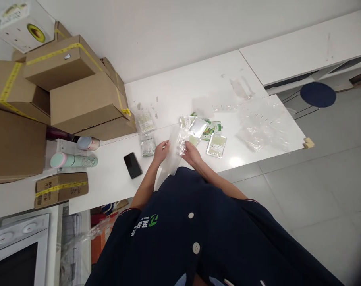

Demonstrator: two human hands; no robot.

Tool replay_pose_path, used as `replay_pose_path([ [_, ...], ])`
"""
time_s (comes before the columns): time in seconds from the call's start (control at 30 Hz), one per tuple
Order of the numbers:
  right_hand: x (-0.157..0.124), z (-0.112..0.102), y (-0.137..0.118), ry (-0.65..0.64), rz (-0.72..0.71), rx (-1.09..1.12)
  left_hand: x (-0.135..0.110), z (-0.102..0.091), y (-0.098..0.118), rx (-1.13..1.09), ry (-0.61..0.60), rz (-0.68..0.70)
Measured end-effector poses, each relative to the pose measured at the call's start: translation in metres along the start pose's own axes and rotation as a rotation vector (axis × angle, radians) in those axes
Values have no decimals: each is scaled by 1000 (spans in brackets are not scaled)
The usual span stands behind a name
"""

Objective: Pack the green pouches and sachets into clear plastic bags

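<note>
Clear plastic bag [172,154] held up to the right of the black smartphone [133,165].
On my head feed, I see the left hand [161,151] pinching its left edge, the right hand [192,155] its right side; foil sachets [216,145] lie farther right of the smartphone.

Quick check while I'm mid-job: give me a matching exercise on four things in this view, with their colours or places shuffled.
1. Phone
2. Clear plastic
3. Pink-capped bottle
4. Round stool seat

A. Dark blue
B. Mint green
C. Between left hand and right hand
D. Black, lying on the white table

Pairs: 1-D, 2-C, 3-B, 4-A
</note>
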State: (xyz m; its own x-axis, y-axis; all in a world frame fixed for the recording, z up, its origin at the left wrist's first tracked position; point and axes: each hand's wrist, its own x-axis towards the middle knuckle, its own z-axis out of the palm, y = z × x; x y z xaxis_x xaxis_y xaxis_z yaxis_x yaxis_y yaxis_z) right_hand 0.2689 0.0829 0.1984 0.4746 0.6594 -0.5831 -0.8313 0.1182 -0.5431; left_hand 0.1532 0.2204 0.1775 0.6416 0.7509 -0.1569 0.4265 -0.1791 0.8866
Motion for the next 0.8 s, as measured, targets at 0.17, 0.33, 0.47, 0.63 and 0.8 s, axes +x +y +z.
replay_pose_path([
  [0.17,6,4,26,20,72,-83,-25,-11,-30,-258,47,-318],
  [0.33,15,1,25,-12,74,-179,-39,-14,-37,-281,-8,-439],
  [0.47,36,-12,3,-107,15,-674,-33,-20,-33,-91,36,-263],
  [0.63,75,-43,-28,146,-273,-1477,-14,-25,-20,365,49,74],
  [0.8,95,-65,-17,354,-87,-1834,5,-25,1,583,90,235],
])
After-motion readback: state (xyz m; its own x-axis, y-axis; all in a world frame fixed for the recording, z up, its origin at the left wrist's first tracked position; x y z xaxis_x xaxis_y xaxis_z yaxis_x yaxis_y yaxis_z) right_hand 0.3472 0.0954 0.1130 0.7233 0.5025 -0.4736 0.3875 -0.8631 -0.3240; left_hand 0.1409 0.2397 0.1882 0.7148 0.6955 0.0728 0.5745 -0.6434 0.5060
